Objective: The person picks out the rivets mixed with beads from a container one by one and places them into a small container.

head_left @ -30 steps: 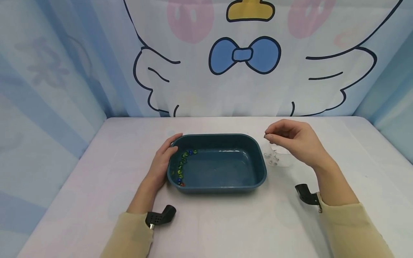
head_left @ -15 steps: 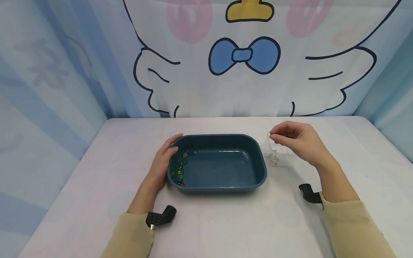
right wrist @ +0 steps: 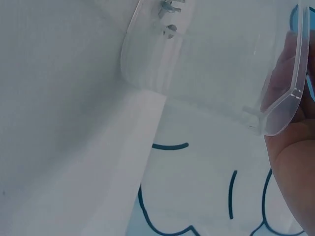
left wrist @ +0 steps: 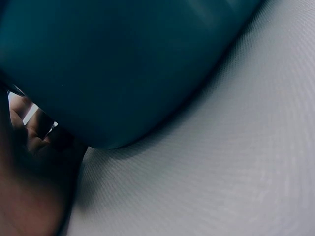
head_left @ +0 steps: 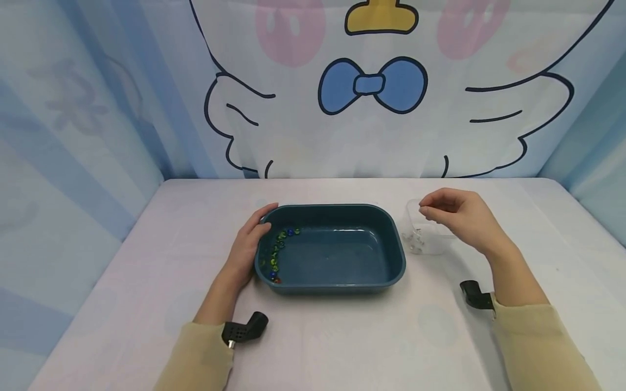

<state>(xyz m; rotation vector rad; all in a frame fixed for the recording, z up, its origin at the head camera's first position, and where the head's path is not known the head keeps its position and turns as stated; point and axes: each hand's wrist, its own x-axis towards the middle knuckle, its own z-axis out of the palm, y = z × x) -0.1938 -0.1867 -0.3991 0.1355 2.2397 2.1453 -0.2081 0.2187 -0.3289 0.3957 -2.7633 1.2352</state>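
A dark teal tray (head_left: 330,286) sits on the table, with a row of small green, blue and red marbles (head_left: 275,260) along its inner left side. My left hand (head_left: 240,254) grips the tray's left rim, thumb inside and fingers along the outer wall. A clear plastic box (head_left: 432,247) stands right of the tray and holds several small shiny grey metal pieces (head_left: 417,240) toward its left. Above the box, my right hand (head_left: 462,217) has thumb and fingertips pinched together on a tiny dark piece. In the right wrist view the hand shows behind the box's rim (right wrist: 295,86).
A white cloth covers the table (head_left: 332,342). Behind it hangs a printed curtain (head_left: 371,141) with a blue bow tie, and blue curtains (head_left: 73,179) flank the sides. Each wrist wears a black camera (head_left: 244,327).
My right hand has moved to the right and slightly down, from the gap beside the tray to above the box, uncovering more of its rim. The left hand and tray stay put.
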